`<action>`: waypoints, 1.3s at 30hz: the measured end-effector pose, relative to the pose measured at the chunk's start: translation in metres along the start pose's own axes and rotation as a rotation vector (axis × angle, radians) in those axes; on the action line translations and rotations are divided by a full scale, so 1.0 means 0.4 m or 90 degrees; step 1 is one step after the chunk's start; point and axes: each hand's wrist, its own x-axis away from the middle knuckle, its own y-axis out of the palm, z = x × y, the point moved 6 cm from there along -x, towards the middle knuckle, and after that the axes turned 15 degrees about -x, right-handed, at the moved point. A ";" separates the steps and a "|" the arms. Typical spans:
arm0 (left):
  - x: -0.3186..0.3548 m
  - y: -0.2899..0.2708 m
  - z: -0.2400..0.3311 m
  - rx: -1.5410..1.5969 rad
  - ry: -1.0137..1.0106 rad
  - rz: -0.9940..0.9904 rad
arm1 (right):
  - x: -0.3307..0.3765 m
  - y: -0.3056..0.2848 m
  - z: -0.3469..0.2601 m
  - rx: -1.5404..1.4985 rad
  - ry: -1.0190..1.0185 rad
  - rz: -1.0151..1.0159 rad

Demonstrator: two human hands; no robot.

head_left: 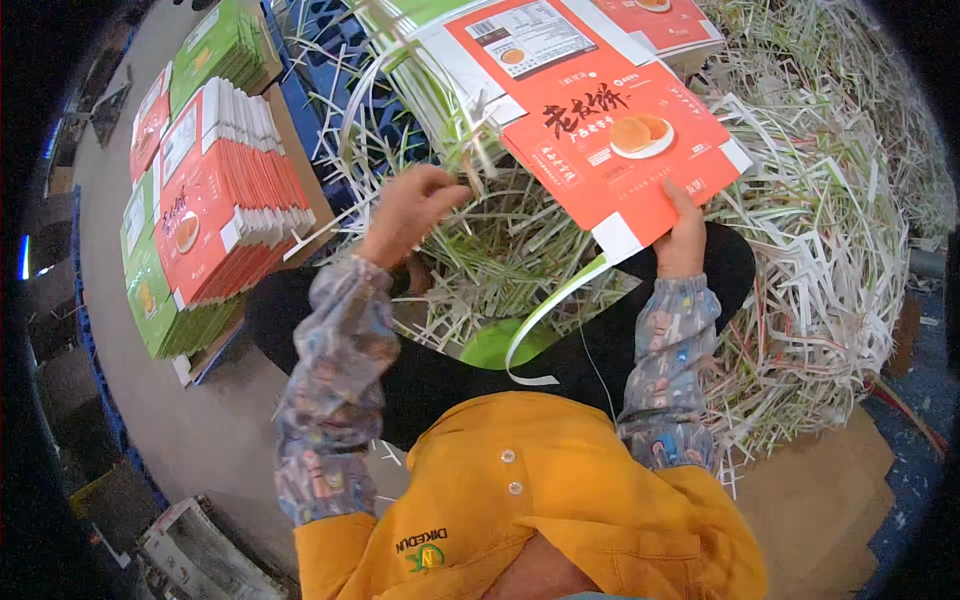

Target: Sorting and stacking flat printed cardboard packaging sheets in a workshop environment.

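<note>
The right hand (682, 240) grips the lower edge of a flat orange carton blank (600, 130), fingers closed on it with the thumb on the printed face, holding it tilted above a heap of paper trim strips (800, 250). The left hand (408, 212) pinches what seems to be a thin strip at the blank's left edge. Stacked orange and green blanks (215, 190) lie to the person's left on the floor.

The right hand (683, 238) grips the lower edge of a flat orange carton blank (600, 120) while the left hand (408, 208) pinches white-green paper strips (470, 150) beside it.
</note>
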 end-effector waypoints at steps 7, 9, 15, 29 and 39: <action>-0.076 0.289 0.275 1.064 -0.223 -0.189 | 0.048 0.027 0.045 -0.016 0.034 0.008; -0.111 0.299 0.271 1.176 -0.238 -0.050 | 0.098 0.041 0.068 -0.067 0.075 -0.010; -0.125 0.297 0.282 1.161 -0.212 -0.013 | 0.263 0.086 0.168 0.075 0.282 -0.096; -0.130 0.241 0.098 1.175 -0.286 0.016 | 0.223 -0.034 -0.397 0.165 -0.042 -0.186; -0.131 0.173 0.108 1.196 -0.215 -0.016 | -0.152 -0.423 -1.089 1.326 -0.518 0.392</action>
